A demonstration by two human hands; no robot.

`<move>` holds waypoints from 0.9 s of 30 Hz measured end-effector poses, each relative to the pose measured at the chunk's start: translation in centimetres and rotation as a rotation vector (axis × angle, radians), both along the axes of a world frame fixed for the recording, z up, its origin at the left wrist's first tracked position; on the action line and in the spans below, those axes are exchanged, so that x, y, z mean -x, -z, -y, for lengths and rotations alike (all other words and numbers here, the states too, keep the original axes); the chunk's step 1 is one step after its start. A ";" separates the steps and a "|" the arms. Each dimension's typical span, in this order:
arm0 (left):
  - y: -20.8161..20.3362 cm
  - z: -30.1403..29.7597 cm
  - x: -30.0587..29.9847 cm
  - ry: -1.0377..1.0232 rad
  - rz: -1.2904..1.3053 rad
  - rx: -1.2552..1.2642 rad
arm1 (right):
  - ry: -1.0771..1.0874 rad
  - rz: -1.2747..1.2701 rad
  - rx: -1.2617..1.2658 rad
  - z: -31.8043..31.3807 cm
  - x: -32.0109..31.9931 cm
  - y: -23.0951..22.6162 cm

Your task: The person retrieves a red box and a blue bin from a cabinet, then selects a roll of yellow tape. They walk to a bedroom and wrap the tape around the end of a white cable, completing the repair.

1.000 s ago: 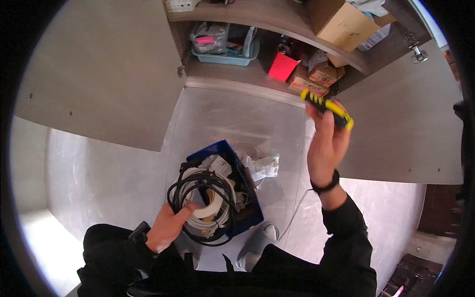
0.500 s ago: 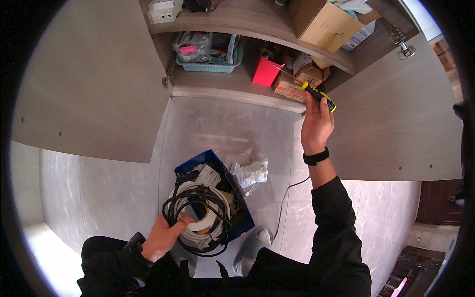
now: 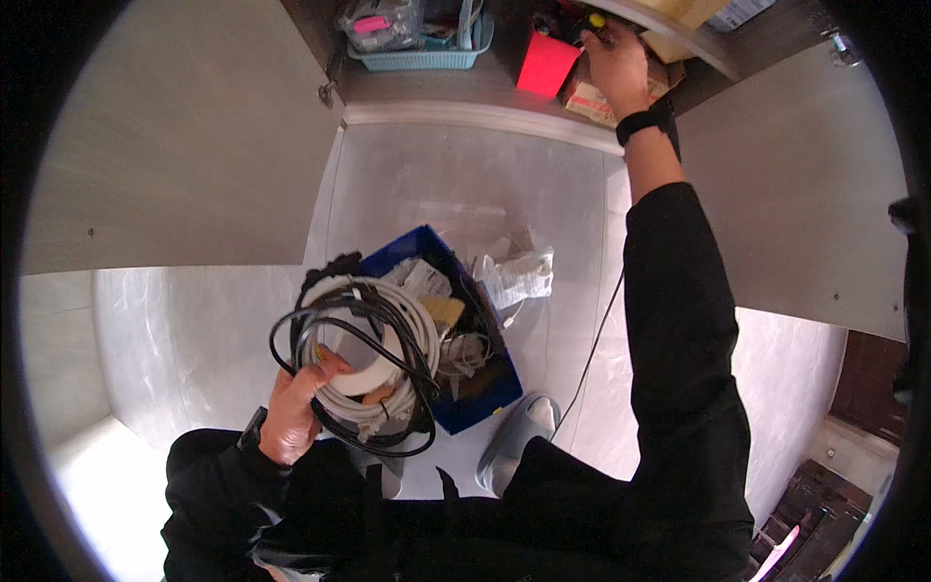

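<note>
Item: my left grip point(image 3: 299, 403), pinching coiled black-and-white cables point(image 3: 423, 335); my right grip point(image 3: 619, 66), pinching a yellow-ended dark handle point(image 3: 596, 19), best kept clear of the bright red, straight-sided box point(image 3: 546, 66).

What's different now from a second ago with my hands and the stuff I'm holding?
Your right hand moved forward with the screwdriver, over the lower shelf beside the red box; whether its grip has loosened is unclear. Your left hand shifted the coiled cables leftward relative to the blue bin. Unchanged: left hand holding the cables, doors open.
</note>
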State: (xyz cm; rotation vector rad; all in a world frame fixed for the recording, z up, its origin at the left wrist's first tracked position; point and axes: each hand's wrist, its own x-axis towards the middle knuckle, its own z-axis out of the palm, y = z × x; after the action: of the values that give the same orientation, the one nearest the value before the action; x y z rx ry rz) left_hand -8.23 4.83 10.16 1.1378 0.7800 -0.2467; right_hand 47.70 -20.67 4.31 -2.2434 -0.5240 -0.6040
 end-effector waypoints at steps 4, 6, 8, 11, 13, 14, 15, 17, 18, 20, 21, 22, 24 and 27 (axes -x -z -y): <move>-0.3 -1.2 0.2 -0.082 0.037 0.074 | -0.148 -0.063 -0.070 0.0 5.9 -1.4; -0.3 -1.9 0.3 -0.152 0.038 0.128 | -0.325 -0.129 -0.039 0.3 11.9 -2.2; -0.3 -2.6 0.5 -0.212 0.053 0.142 | -0.452 -0.274 0.126 1.0 18.5 -2.6; -0.4 -3.5 0.9 -0.335 0.059 0.222 | -0.789 -0.616 0.275 1.8 25.4 -3.3; -0.4 -4.3 1.0 -0.331 0.067 0.288 | -0.966 -0.761 0.402 1.4 28.4 -3.4; -0.3 -4.4 1.1 -0.438 0.032 0.180 | -1.025 -0.820 0.428 1.1 29.8 -3.4; -0.3 -4.7 1.1 -0.510 0.015 0.093 | -1.053 -0.752 0.540 0.6 31.2 -3.3; -0.3 -5.3 1.1 -0.455 -0.010 -0.047 | -1.064 -0.461 0.653 -0.8 34.0 -2.1; -0.2 -5.3 1.1 -0.475 0.053 0.006 | -1.030 -0.398 0.672 -1.5 36.2 -1.3; -0.2 -5.5 1.1 -0.524 0.069 -0.005 | -0.865 -0.055 0.706 -3.6 40.0 0.8; -0.2 -5.6 1.1 -0.543 0.072 -0.004 | -0.806 0.041 0.770 -4.7 40.3 2.3; -0.3 -5.6 1.1 -0.563 0.076 -0.004 | -0.744 0.174 0.784 -5.8 39.7 3.8; -0.5 -5.5 1.3 -0.521 0.090 0.000 | -0.744 0.229 0.876 -6.7 39.6 5.5; -1.1 -5.2 1.6 -0.486 0.088 -0.009 | -0.905 0.017 0.988 -6.2 39.5 5.5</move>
State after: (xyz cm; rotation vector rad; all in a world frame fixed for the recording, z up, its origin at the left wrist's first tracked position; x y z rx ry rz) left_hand -9.86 10.06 11.30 0.9275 0.9530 0.2122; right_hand 8.24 -14.48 -1.15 -2.4320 -2.0201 0.1824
